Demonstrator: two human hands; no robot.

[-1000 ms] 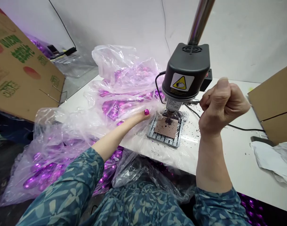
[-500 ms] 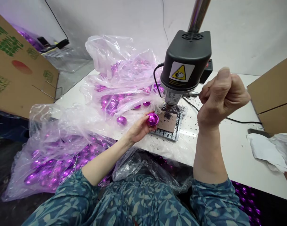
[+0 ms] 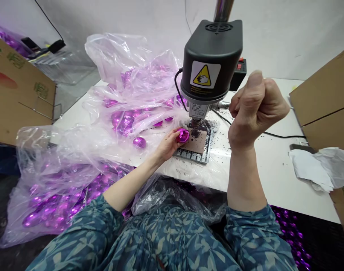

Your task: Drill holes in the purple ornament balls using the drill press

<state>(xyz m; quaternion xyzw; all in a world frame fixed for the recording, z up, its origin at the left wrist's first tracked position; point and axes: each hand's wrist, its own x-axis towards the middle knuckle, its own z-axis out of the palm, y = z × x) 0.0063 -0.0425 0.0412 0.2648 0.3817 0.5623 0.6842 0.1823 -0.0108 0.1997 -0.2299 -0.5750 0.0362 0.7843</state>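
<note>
A shiny purple faceted ball (image 3: 183,136) sits in the fingers of my left hand (image 3: 168,146), just left of the chuck and over the edge of the wooden board (image 3: 198,145) on the base plate (image 3: 189,154). The black bench drill press (image 3: 211,52) stands over that board. At its right side my right hand (image 3: 256,111) is closed in a fist at the end of the metal feed lever (image 3: 224,105); the grip itself is hidden inside the fingers. Another purple ball (image 3: 139,142) lies on the table to the left.
A clear plastic bag (image 3: 127,90) of purple balls covers the table's left; another full bag (image 3: 61,203) hangs lower down. Dark shavings (image 3: 211,126) surround the drill. Cardboard boxes (image 3: 327,90) flank both sides. White paper (image 3: 310,169) lies at the right.
The view has shifted slightly, so most things appear further left. In my left fingers the ball has turned, showing its faceted side. My right fist stays at the lever.
</note>
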